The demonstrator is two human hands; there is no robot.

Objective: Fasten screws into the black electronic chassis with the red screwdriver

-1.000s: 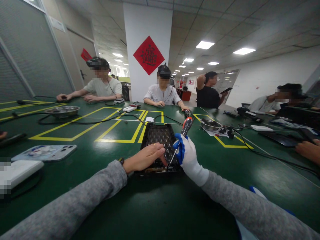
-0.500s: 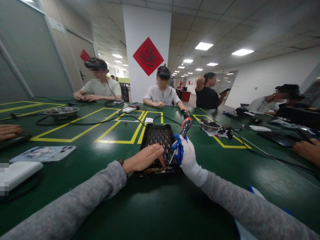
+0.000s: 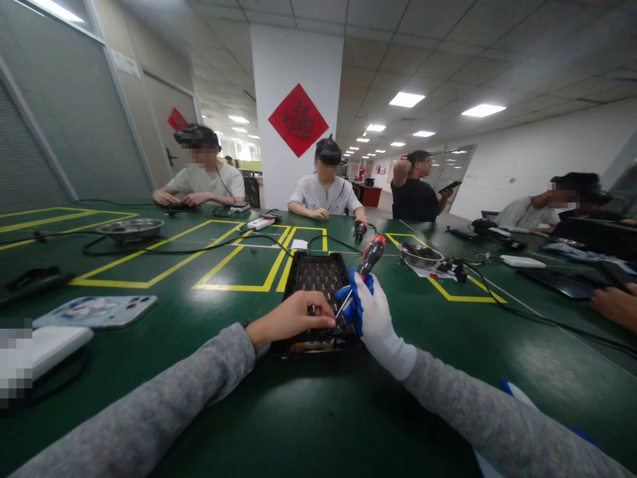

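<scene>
A screwdriver (image 3: 371, 257) with a black and red handle is gripped in my right hand (image 3: 375, 318), which wears a white and blue glove. Its shaft slants down to the left over a black open casing (image 3: 318, 275) that lies on the table before me. Rows of small shiny parts line the inside of the casing. My left hand (image 3: 296, 316), bare, reaches over it from the left. Its fingertips are pinched beside the screwdriver's tip; what they hold, if anything, is too small to make out.
Metal bowls stand on the green table, one at the left (image 3: 130, 230) and one at the right (image 3: 421, 255). A phone (image 3: 94, 312) and a white device (image 3: 54, 352) lie at my left. Black cables cross the table. Several people sit around it.
My left hand's fingers have gone from spread over the casing to a pinch by the screwdriver's tip. The screwdriver's tip has risen slightly away from the casing's near end.
</scene>
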